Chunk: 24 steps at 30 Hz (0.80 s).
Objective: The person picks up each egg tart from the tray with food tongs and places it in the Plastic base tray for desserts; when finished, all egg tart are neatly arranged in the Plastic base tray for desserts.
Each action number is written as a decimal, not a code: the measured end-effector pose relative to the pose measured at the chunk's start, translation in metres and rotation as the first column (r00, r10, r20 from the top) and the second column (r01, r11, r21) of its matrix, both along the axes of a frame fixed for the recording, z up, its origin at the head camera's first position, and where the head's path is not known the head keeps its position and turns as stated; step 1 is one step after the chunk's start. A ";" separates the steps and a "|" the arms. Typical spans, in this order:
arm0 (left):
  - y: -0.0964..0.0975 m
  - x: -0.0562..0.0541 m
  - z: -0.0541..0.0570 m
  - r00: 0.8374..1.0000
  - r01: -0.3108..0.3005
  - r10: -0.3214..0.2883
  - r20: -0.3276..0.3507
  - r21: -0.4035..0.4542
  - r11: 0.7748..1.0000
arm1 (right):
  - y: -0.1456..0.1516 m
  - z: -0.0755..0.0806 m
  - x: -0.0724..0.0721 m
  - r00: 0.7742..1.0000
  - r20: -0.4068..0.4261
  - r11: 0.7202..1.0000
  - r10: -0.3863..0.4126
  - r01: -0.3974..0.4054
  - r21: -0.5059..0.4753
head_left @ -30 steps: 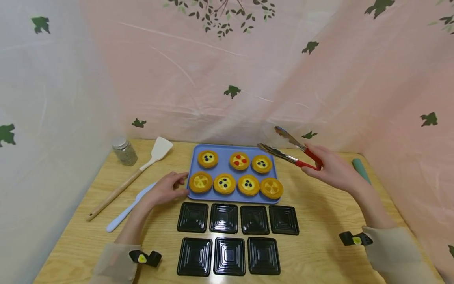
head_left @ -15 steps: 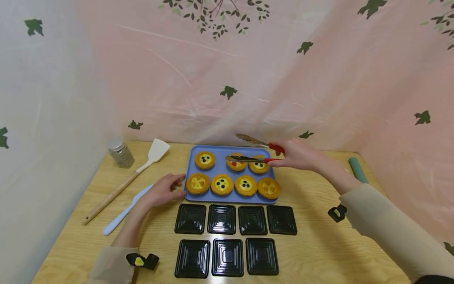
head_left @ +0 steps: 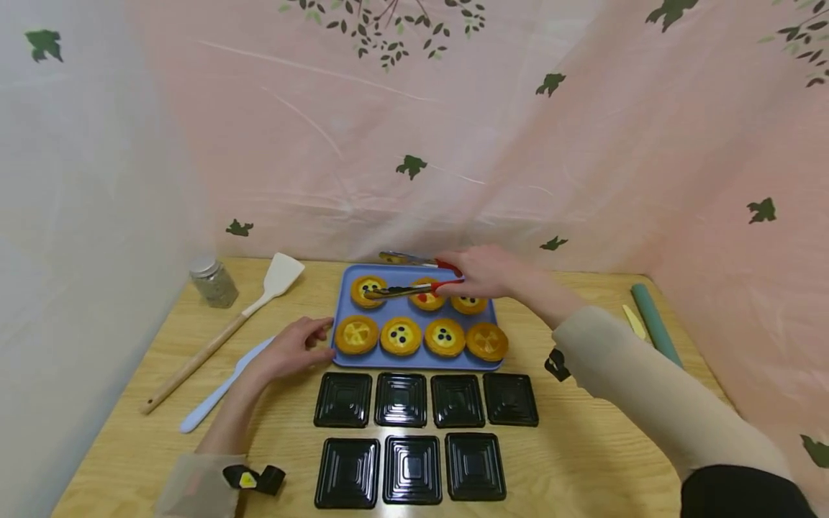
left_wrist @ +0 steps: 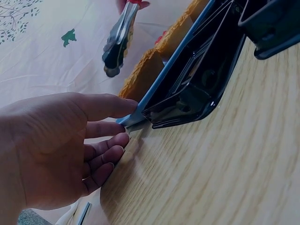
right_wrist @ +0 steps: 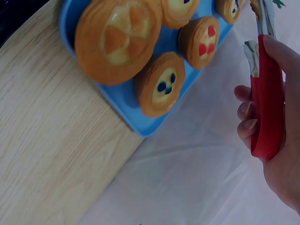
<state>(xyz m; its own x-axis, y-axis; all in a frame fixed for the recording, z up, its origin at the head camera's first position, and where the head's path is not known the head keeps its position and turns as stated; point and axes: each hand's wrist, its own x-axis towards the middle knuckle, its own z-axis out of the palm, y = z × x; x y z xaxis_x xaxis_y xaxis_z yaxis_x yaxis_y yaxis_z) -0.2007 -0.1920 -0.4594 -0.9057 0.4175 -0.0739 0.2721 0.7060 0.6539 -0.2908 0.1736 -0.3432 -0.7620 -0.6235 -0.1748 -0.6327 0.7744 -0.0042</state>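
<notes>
My right hand (head_left: 482, 272) grips red-handled metal tongs (head_left: 414, 291), their arms apart and nothing between them. They reach leftward over the back row of fruit tarts; in the head view one tip overlaps the back-left blueberry tart (head_left: 368, 289). A tart with red fruit (head_left: 424, 296) is partly covered by the tongs. The tarts stand in two rows on a blue tray (head_left: 414, 363). At that tray's left edge rests my left hand (head_left: 294, 349), thumb and forefinger spread and touching the rim, the other fingers loosely bent (left_wrist: 105, 152).
Several black square containers (head_left: 343, 399) stand in two rows before the tray. To the left lie a white spatula (head_left: 283, 275) with a wooden handle, a pale blue spreader (head_left: 220, 392) and a glass jar (head_left: 216, 284). A green roll (head_left: 655, 324) lies far right.
My right hand has carried the tongs leftward from right of the tray to above the back row of tarts. The left hand stays at the tray edge.
</notes>
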 end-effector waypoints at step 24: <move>0.001 0.000 0.000 0.999 -0.011 0.012 0.030 -0.015 1.000 | -0.029 -0.024 0.002 0.999 -0.050 0.994 -0.020 0.025 0.108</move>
<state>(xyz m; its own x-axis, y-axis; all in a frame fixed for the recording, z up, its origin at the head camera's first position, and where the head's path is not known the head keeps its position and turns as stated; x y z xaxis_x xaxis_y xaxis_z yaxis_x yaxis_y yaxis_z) -0.2006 -0.1914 -0.4592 -0.9076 0.4058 -0.1074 0.2444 0.7188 0.6508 -0.2885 0.1445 -0.3670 -0.7849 -0.5854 -0.2033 -0.6124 0.7827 0.1110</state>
